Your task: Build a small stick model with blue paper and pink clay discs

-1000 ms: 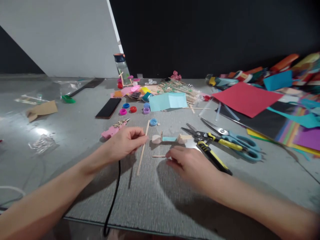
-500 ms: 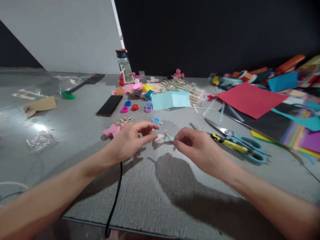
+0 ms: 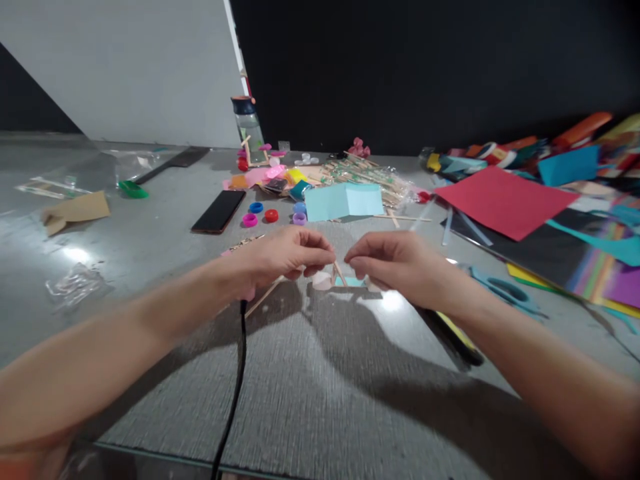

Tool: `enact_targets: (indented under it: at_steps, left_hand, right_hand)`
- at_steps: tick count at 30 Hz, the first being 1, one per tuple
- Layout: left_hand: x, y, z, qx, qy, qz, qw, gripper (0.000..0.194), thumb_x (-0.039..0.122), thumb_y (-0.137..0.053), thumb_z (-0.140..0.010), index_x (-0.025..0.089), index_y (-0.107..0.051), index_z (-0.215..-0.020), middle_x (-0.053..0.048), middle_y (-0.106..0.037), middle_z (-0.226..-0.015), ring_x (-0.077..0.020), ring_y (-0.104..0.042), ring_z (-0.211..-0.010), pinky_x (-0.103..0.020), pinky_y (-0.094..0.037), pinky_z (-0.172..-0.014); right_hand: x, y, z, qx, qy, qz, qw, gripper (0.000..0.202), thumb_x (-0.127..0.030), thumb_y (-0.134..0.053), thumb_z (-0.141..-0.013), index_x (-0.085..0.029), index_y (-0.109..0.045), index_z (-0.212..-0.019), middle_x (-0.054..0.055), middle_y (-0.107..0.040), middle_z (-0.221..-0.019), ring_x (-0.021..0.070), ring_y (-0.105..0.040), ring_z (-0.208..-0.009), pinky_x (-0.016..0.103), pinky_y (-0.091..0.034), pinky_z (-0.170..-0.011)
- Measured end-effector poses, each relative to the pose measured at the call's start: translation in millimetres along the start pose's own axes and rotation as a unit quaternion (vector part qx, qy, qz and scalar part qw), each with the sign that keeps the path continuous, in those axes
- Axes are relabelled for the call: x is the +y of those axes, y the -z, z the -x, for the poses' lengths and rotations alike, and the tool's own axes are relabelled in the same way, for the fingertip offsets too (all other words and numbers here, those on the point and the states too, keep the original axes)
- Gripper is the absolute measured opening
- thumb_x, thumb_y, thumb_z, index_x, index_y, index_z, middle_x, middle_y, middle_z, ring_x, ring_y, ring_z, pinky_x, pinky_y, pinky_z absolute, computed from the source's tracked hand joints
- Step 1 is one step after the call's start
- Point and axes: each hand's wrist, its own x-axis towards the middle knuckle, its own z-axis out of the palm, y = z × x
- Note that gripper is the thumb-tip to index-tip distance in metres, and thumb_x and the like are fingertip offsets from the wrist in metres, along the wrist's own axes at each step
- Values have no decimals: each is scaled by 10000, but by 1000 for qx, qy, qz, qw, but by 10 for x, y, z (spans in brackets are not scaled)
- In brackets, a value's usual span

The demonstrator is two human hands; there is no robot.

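Observation:
Between my hands sits a small craft piece with white bottle caps (image 3: pixel 321 281), light blue paper (image 3: pixel 350 282) and short wooden sticks (image 3: pixel 339 272) rising from it. My left hand (image 3: pixel 290 257) is closed, thumb and fingertips pinched at the top of these sticks. My right hand (image 3: pixel 393 259) is pinched just above the other side; anything between its fingertips is too small to make out. Behind my left hand lies a leopard-patterned pink glue gun (image 3: pixel 246 242), mostly hidden, beside a black cord (image 3: pixel 241 373). A thin stick (image 3: pixel 265 297) lies under my left wrist.
Yellow-handled pliers (image 3: pixel 457 337) and blue-handled scissors (image 3: pixel 507 291) lie by my right forearm. Coloured bottle caps (image 3: pixel 271 215), a phone (image 3: pixel 219 212) and folded light blue paper (image 3: pixel 344 202) are farther back. A bottle (image 3: pixel 247 127) stands by the wall; red paper (image 3: pixel 505 200) lies right.
Both hands have moved up and closer together above the craft piece. The yellow-handled pliers now lie nearer me, turned, and a thin stick shows by my left wrist.

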Motion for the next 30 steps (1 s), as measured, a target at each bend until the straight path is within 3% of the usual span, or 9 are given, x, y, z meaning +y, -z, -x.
enact_targets:
  at_steps: [4,11,18,30]
  left_hand:
    - [16,129,-187,-24,11,-27,999,146,272,-715,-791,187,-662,-683,23,-471,-572,-88,-384,-485,-235,-216,-444]
    - [34,252,-435,-84,33,-47,995,188,269,-756,-721,205,-649,-580,17,-427,-524,-92,-334,-437,-248,-185,-424]
    - [24,311,-517,-127,51,-52,989,217,293,-752,-728,214,-629,-568,22,-387,-537,-87,-282,-440,-254,-176,-425]
    - [61,305,-566,-148,69,-53,985,226,268,-756,-716,218,-622,-541,28,-383,-520,-86,-261,-425,-267,-142,-435]
  right_hand:
    - [66,103,-125,33,68,116,990,139,-273,-633,-872,-184,-721,-813,2,-654,-705,121,-543,-630,261,-396,-576]
    - [44,46,-211,-8,38,143,989,213,-304,-586,-897,-171,-707,-783,-10,-625,-655,105,-505,-566,257,-354,-535]
    - [25,46,-243,-14,53,154,987,178,-234,-575,-880,-166,-728,-819,-10,-664,-699,105,-531,-603,251,-385,-588]
    - [13,56,-223,0,78,177,981,179,-210,-579,-887,-175,-732,-801,-17,-666,-687,106,-542,-627,260,-378,-603]
